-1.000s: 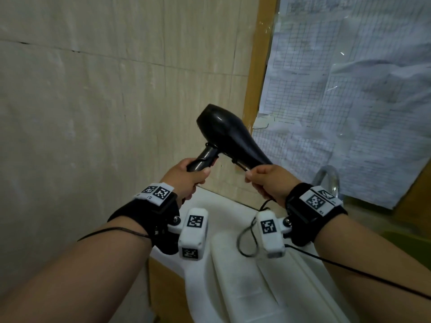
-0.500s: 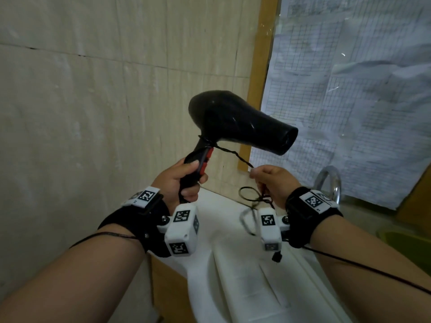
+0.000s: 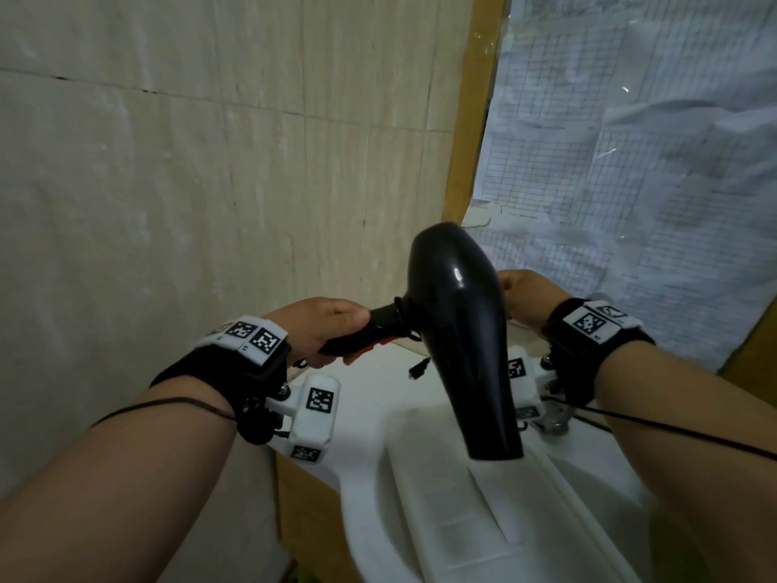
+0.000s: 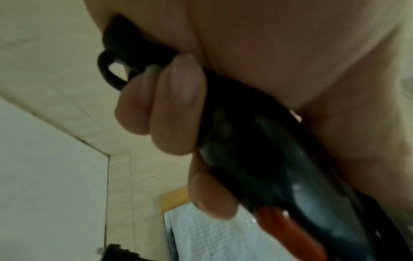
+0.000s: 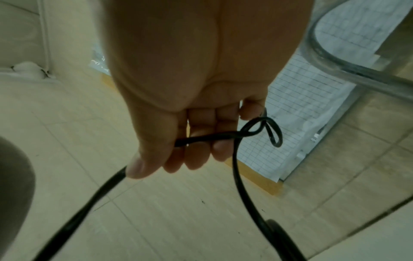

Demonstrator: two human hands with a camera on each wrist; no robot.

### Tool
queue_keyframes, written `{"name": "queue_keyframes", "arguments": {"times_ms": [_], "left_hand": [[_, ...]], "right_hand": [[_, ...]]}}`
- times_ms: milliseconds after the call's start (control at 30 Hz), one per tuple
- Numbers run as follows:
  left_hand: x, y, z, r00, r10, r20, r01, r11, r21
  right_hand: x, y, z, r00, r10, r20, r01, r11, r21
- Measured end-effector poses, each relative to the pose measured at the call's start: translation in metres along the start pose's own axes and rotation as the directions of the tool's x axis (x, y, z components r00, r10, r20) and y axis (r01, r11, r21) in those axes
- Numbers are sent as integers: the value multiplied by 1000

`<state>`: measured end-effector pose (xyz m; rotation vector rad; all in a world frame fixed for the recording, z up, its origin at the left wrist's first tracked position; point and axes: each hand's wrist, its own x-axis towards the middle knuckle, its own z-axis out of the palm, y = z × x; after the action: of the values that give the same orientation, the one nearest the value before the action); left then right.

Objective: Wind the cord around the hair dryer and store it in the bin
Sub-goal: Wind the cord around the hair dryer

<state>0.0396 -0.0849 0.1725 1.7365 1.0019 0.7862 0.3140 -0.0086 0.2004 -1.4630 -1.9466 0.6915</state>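
My left hand (image 3: 328,330) grips the handle of a black hair dryer (image 3: 458,330), whose nozzle points down toward me over the sink. A red switch (image 4: 288,229) shows on the handle (image 4: 268,159) beside my curled fingers (image 4: 176,106). Behind the dryer body, my right hand (image 3: 525,296) pinches the thin black cord (image 5: 236,169), which loops past my fingertips (image 5: 196,159) and runs off both ways. A few turns of cord (image 3: 401,317) sit where the handle meets the body. A short cord end (image 3: 418,370) dangles under the handle. No bin is in view.
A white sink (image 3: 420,519) lies right below the dryer. A chrome tap (image 5: 335,58) curves up close to my right hand. A tiled wall (image 3: 168,204) stands at left, a wooden frame (image 3: 466,140) with plastic-covered gridded paper (image 3: 630,183) behind.
The dryer has swung from nozzle pointing right to nozzle pointing down toward me. My left hand lies flatter on the handle. My right hand has moved up behind the body with the cord.
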Motion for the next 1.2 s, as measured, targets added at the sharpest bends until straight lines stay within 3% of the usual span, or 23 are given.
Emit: {"name": "queue_keyframes", "arguments": {"times_ms": [67, 200, 333, 500, 567, 733, 833, 1000, 1100, 1200], "left_hand": [[4, 6, -1, 997, -70, 13, 68, 986, 151], [11, 13, 0, 983, -171, -62, 181, 880, 439], [18, 18, 5, 970, -230, -77, 235, 808, 540], [31, 19, 15, 946, -254, -202, 321, 641, 698], [35, 16, 17, 935, -246, -257, 355, 616, 703], [40, 7, 19, 871, -239, -429, 466, 679, 567], [42, 4, 21, 829, -217, -515, 469, 771, 431], [44, -12, 23, 785, -257, -564, 333, 942, 34], [41, -19, 25, 785, -263, -561, 195, 964, -180], [40, -24, 30, 770, -241, -591, 143, 968, -208]], "right_hand": [[2, -2, -3, 999, -34, 13, 36, 991, -126], [7, -8, -11, 996, -69, 62, 83, 961, -263], [7, -18, -19, 990, -105, 94, 132, 929, -345], [0, -35, -16, 978, -187, 96, 210, 891, -403], [-5, -37, -13, 975, -201, 91, 220, 888, -404], [-15, -30, 4, 982, -180, 55, 187, 904, -385], [-18, -22, 18, 985, -151, 78, 169, 908, -384], [-16, -5, 27, 991, -47, 126, 86, 944, -319], [-17, 2, 32, 995, -42, 94, 61, 976, -210], [-18, 3, 37, 997, -23, 80, 41, 974, -223]]}}
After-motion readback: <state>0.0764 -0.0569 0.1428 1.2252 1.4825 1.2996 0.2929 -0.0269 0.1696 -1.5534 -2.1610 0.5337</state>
